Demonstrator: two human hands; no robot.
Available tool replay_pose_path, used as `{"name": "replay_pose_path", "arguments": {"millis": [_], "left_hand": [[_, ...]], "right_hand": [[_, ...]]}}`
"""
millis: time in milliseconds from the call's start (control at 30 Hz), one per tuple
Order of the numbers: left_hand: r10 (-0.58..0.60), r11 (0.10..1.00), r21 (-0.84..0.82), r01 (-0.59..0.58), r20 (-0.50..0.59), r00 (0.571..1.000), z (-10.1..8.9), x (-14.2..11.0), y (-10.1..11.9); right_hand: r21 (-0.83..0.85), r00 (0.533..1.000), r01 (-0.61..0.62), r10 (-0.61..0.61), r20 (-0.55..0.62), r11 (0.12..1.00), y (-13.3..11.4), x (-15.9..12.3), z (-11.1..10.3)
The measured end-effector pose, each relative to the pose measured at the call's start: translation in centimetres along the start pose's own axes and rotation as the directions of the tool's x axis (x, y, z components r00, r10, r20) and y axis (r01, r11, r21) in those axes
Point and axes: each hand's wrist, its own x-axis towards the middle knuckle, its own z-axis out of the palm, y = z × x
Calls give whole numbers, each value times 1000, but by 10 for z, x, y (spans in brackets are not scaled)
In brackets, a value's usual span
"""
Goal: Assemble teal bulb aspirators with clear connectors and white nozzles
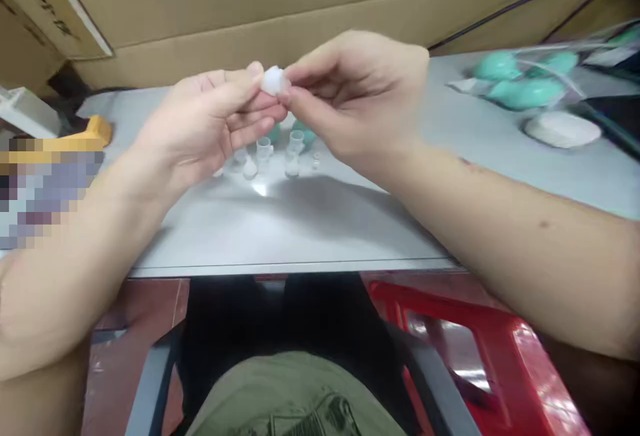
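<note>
Head view, and all eyes are on one white piece, small and partly see-through, up above the desk between two sets of fingertips! The left hand has its thumb over the near side of it and fingers curled beneath, palm half open; the right hand comes in with thumb and forefinger pinched narrow on the opposite end. Both are on it, and it touches nothing else.

So where's the danger? The grip is the worry: so little surface, only fingertips on it, and a push slightly off line could squirt it loose. Below stand several clear parts, close together on the desk, with teal pieces half hidden behind; a drop there could well topple something upright, or leave a pale bit hard to spot among see-through ones. A low sweep of the left hand might clip them too, since its lower fingers hang just in front.

Now, which way does it point? It's squat, so no strong long axis shows; what there is seems to run crosswise, from hand to hand, roughly level. The clearer end appears to face right, but blur and fingers cover it: front from back, nobody can tell.
</note>
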Motion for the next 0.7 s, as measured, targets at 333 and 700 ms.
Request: {"name": "replay_pose_path", "arguments": {"millis": [333, 700], "left_hand": [[362, 651, 680, -337, 112, 925, -17, 0, 18], [99, 284, 874, -395, 383, 919, -26, 2, 12]], "right_hand": [[-547, 826, -87, 367, 427, 832, -22, 13, -31], [-791, 493, 140, 651, 577, 595, -39, 16, -9]]}}
